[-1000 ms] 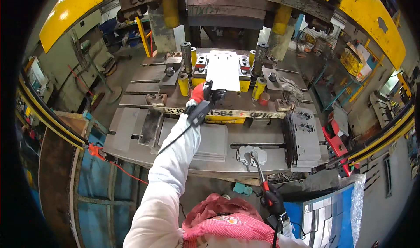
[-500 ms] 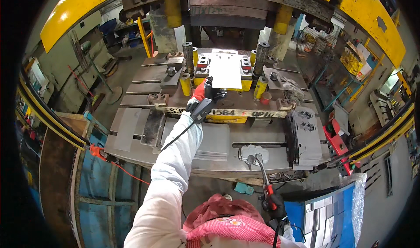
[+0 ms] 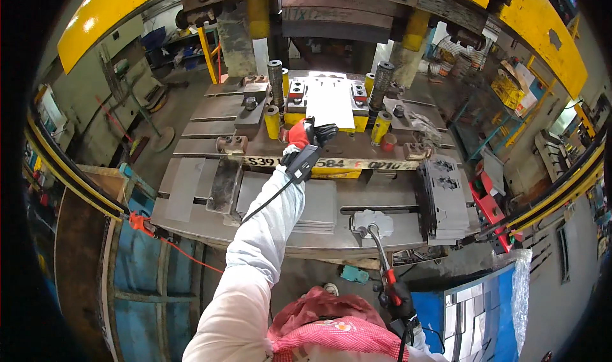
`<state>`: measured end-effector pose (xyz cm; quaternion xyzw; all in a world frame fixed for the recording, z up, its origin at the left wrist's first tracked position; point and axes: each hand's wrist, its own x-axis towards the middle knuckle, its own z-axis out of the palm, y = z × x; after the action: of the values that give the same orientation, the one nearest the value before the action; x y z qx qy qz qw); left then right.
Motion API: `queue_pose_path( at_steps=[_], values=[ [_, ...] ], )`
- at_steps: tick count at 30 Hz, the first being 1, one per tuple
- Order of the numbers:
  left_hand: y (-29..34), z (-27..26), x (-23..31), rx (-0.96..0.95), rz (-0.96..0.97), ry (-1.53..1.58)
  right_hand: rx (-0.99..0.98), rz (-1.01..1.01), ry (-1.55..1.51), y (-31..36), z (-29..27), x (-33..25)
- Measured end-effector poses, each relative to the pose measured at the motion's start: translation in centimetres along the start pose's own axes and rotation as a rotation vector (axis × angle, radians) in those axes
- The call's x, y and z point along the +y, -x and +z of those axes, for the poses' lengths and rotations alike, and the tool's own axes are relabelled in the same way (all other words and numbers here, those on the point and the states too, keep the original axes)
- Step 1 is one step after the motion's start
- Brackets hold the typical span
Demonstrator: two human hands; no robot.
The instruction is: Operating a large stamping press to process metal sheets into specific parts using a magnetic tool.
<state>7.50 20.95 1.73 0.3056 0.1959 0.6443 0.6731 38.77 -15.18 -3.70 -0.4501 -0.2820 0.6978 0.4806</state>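
Note:
My left hand [image 3: 312, 133], in a red and black glove, is at the near edge of a bright flat metal sheet [image 3: 329, 103]. Its dark fingers stretch to the right and hold nothing that I can see. The sheet lies on a die [image 3: 295, 116] with yellow blocks. Low on the right, my black-gloved right hand [image 3: 400, 301] is closed round a red-handled tool [image 3: 390, 276] with a bent metal shaft. The tool's round head is at a small pile of pale cut metal pieces [image 3: 389, 223] on the press's front ledge.
Dark posts [image 3: 275, 84] and yellow cylinders [image 3: 381, 127] stand around the die. Stacked grey sheets [image 3: 315, 206] lie on the ledge, with dark-marked plates [image 3: 446, 199] at its right. Yellow-black rails [image 3: 76, 183] flank both sides. A blue bin [image 3: 428, 308] stands at lower right.
My left hand has shifted slightly right and nearer to me along the sheet's near edge. The right hand keeps its hold on the tool. The whole view has shifted a little.

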Motion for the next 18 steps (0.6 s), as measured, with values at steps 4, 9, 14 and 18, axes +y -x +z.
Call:
queue_pose_path(
  at_steps=[4,9,14,18],
  values=[
    [-1.0,-1.1,0.9,0.153,-0.071,0.109,-0.037,0.006,-0.033,-0.1,-0.5,0.5],
    [1.8,-2.4,2.9,-0.011,-0.097,0.055,-0.083,0.056,-0.053,0.0,-0.1,0.5],
    [15.9,3.7,6.1,0.43,0.005,-0.375,-0.051,0.044,-0.059,-0.2,-1.3,2.2],
    [28.5,-1.6,8.4,1.052,0.652,-0.593,-0.079,0.058,-0.041,1.2,0.6,1.9]
  ],
)
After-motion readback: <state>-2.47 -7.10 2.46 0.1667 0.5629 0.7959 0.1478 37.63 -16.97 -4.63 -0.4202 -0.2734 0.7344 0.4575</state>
